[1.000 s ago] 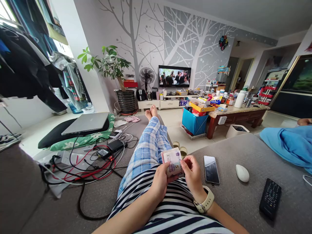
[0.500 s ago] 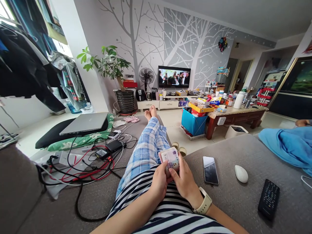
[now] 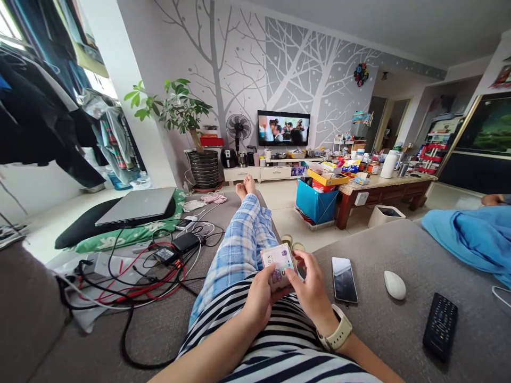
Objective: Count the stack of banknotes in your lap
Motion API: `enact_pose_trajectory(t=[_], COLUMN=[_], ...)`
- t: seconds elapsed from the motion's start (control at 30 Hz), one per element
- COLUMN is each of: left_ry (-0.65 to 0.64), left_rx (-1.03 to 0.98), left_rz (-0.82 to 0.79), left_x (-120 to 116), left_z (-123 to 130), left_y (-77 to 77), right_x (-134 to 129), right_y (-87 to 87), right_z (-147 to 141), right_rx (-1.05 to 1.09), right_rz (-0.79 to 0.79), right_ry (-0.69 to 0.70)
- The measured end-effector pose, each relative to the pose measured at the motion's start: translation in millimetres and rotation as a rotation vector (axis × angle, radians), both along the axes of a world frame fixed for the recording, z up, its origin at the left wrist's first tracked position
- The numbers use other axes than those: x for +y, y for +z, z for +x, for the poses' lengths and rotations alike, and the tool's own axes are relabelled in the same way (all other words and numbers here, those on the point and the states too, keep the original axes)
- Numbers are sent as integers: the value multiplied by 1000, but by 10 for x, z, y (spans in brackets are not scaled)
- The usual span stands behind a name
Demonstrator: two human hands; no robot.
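A stack of banknotes [image 3: 277, 257] lies face up above my lap, its top note pale with purple print. My left hand [image 3: 258, 300] is closed round the stack's lower left, thumb across the top note. At the stack's right edge my right hand [image 3: 312, 291], with a cream watch on the wrist, presses its thumb on the notes; its index finger is bent and lifted off the edge. The lower fingers of both hands are partly hidden. Under the hands is a striped top [image 3: 279, 332].
To my right on the grey couch lie a phone [image 3: 345, 280], a white mouse [image 3: 395, 285] and a black remote [image 3: 440, 324]. At left are tangled cables [image 3: 167, 276] and a laptop [image 3: 138, 206]. Ahead stand a blue box [image 3: 315, 203] and a cluttered table [image 3: 383, 183].
My right hand's fingers have come away from the stack's right edge and lifted, while its thumb stays on the notes. The left hand keeps its hold. The view has shifted slightly.
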State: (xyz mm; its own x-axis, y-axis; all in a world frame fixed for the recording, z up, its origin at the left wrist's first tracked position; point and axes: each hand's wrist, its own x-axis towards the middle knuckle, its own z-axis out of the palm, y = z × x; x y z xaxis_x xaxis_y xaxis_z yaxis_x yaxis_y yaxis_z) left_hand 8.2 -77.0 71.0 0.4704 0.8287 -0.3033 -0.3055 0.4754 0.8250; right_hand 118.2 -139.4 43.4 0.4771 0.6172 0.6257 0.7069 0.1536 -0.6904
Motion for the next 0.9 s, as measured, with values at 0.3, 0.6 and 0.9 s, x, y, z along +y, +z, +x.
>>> enact_pose_trajectory(t=[0.3,0.6,0.9], left_ry=[-25,-5,-34], left_rx=[69,1,-57], left_rz=[18,-107,-94], left_x=[-84,-20,13], left_z=[-4,3,3], left_y=[69,14,-39], right_x=[45,14,-37], right_y=[-19,-61,-113], right_z=[45,12,-56], right_rx=[309,287,241], right_rz=[-41,30,155], right_ry=[52,42,111])
